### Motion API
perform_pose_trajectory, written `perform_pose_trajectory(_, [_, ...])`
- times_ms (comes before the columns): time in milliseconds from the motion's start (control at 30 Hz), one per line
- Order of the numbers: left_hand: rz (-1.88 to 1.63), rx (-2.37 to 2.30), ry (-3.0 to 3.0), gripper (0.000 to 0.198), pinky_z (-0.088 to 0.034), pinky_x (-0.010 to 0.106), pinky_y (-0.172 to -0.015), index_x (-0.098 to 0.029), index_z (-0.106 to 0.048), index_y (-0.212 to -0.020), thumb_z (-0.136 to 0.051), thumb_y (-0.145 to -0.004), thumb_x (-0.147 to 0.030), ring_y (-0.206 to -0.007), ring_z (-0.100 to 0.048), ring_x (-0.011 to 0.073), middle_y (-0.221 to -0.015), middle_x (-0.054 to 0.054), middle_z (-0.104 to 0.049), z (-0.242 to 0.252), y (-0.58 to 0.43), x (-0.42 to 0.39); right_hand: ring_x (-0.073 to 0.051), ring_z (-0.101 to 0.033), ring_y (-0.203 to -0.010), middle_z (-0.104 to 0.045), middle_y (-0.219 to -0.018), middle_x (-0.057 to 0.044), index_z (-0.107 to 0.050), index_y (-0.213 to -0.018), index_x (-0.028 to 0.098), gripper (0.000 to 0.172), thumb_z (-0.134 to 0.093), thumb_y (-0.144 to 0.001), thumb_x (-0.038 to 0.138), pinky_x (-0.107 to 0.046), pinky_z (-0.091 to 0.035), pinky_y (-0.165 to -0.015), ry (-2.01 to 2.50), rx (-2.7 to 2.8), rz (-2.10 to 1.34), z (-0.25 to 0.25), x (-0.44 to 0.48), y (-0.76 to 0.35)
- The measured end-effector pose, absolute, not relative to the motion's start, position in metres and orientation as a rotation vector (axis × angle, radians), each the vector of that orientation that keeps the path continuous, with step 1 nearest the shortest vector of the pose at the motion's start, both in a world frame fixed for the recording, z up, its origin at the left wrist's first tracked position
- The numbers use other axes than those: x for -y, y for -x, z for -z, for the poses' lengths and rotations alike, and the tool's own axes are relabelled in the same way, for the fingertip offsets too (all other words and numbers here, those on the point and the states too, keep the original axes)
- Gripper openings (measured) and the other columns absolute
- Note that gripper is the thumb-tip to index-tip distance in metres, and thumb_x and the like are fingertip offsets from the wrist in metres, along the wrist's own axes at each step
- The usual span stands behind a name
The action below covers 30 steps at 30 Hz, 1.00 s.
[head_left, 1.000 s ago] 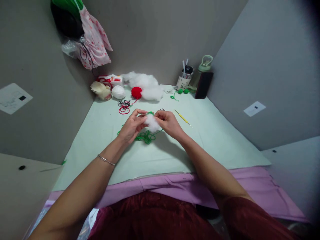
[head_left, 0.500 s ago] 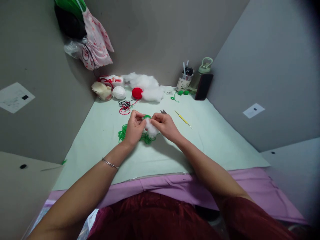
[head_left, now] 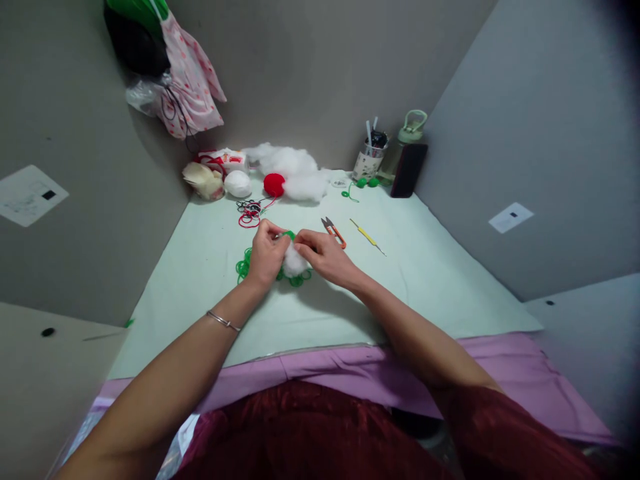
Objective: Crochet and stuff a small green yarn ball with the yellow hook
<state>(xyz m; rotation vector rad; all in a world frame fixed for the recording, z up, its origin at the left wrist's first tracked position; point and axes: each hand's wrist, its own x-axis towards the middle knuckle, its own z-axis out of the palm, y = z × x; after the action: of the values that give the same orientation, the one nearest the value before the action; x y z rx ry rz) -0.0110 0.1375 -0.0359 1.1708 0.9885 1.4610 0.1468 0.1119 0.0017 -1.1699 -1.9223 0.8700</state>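
The white tuft (head_left: 295, 261) was loose, rounded fibre with a fuzzy edge, held in front of the red yarn ball (head_left: 274, 185) and slightly right of it. Against its upper side sat a small green piece (head_left: 290, 235) of yarn, mostly hidden by fingers. The red ball was tightly wound and round; a fluffy heap of stuffing (head_left: 303, 183) adjoined it on the right. Green yarn (head_left: 243, 265) lay in loose loops on the counter (head_left: 400, 287), in front of the ball. To the ball's front right lay orange-handled snips (head_left: 334, 233) with dark pointed blades and, farther right, a slim yellow hook (head_left: 367, 237).

The left hand (head_left: 267, 253) was nearly closed, thumb and fingers pinching the green piece. The right hand (head_left: 323, 253) was half curled, its fingertips touching the tuft; whether they gripped it could not be told.

Half a second earlier, only the blades of the snips had shown; now the right hand, shifted left, left the handle uncovered.
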Motion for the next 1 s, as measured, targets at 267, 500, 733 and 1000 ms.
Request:
perform_pose_trajectory(267, [-1.371, -0.970, -1.046, 0.026, -0.038, 0.023, -0.052, -0.024, -0.053, -0.083, -0.077, -0.077, -0.028, -0.053, -0.050, 0.0116, -0.064, -0.007, -0.056, 0.033, 0.013, -0.134, -0.014, -0.038, -0.064, -0.040, -0.065, 0.007, -0.059, -0.087, 0.022, 0.011, -0.056, -0.079, 0.030, -0.027, -0.031, -0.062, 1.083, 1.918, -0.915, 0.003, -0.123, -0.156])
perform_pose_trajectory(500, [-1.332, -0.899, -1.008, 0.030, -0.042, 0.022, -0.054, -0.023, -0.052, -0.082, -0.080, -0.079, -0.035, -0.058, -0.053, 0.0116, -0.069, -0.006, -0.058, 0.029, 0.009, -0.127, -0.013, -0.031, -0.061, -0.033, -0.060, 0.008, -0.055, -0.077, 0.022, 0.007, -0.059, -0.079, 0.028, -0.029, -0.024, -0.062, 1.158, 1.813, -0.748, 0.012, -0.126, -0.156])
perform_pose_trajectory(733, [-1.257, -0.788, -1.080, 0.045, -0.045, 0.022, -0.057, -0.023, -0.053, -0.088, -0.088, -0.072, -0.046, -0.063, -0.058, 0.0113, -0.077, -0.003, -0.067, 0.020, 0.009, -0.124, -0.012, -0.028, -0.059, -0.030, -0.059, 0.008, -0.049, -0.069, 0.023, 0.019, -0.060, -0.081, 0.033, -0.030, -0.021, -0.059, 1.217, 1.759, -0.738, 0.007, -0.125, -0.159])
perform_pose_trajectory(1000, [-1.314, -0.873, -1.145, 0.039, -0.040, 0.021, -0.053, -0.023, -0.052, -0.085, -0.087, -0.069, -0.033, -0.054, -0.052, 0.0097, -0.066, -0.007, -0.059, 0.032, 0.012, -0.133, -0.013, -0.039, -0.061, -0.045, -0.062, 0.006, -0.053, -0.077, 0.022, 0.009, -0.055, -0.083, 0.028, -0.028, -0.028, -0.063, 1.175, 1.898, -0.741, -0.005, -0.113, -0.155])
